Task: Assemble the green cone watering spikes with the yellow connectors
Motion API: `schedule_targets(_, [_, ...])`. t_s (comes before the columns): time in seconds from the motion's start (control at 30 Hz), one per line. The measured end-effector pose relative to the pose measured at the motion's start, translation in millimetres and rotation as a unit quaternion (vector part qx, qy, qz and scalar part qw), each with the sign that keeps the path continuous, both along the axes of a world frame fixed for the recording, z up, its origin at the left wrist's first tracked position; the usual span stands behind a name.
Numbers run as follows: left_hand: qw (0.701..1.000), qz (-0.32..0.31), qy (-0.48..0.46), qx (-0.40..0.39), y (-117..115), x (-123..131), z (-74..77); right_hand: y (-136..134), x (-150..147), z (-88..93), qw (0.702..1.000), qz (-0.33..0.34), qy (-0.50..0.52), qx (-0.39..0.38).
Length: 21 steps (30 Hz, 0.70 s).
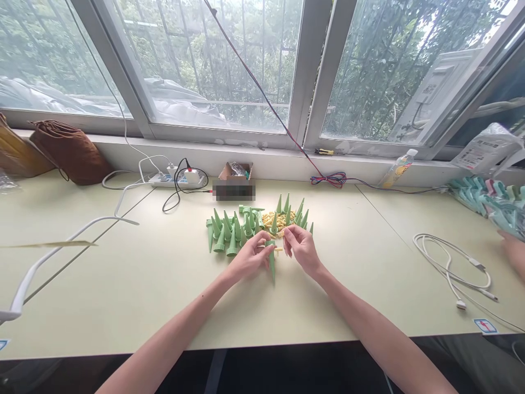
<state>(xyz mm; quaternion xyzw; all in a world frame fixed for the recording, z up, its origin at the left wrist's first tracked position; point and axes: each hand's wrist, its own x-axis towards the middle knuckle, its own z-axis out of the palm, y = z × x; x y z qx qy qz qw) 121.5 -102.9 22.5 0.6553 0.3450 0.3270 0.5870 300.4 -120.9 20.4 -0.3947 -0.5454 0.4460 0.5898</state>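
My left hand [253,256] is closed around a green plastic plant-watering spike [272,269], its point downward. A yellow valve piece [279,250] sticks out from the spike's upper part toward the right. My right hand [302,247] is pinched just right of the spike, a small yellow plastic piece [281,234] at its fingertips. Beyond both hands lies a pile of small yellow pieces [271,220]. Several more green spikes [232,241] stand and lie to its left, and others [301,210] are around its back and right side.
Behind the spikes sits a small open cardboard box [237,171]. A power strip [177,179] with cables is at back left, beside a brown drawstring bag [71,150]. White cables [449,265], a bottle [397,168] and another person's hand [512,253] are on the right.
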Motion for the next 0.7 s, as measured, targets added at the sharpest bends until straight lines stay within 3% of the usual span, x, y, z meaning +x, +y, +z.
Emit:
schedule_targets(0.23, [0.989,-0.023,-0.103,-0.103,0.4,-1.1,3.2,-1.5,0.6,1.1,1.0,-0.006,0.006,0.009])
schedule_targets(0.53, [0.981,0.008,-0.138,-0.135,1.6,-0.4,3.2,-2.0,-0.4,1.2,1.0,-0.014,0.005,0.007])
schedule_targets(0.7, [0.972,-0.024,-0.165,-0.167,0.7,-0.3,4.2,-3.0,-2.2,1.7,1.0,-0.013,0.006,0.008])
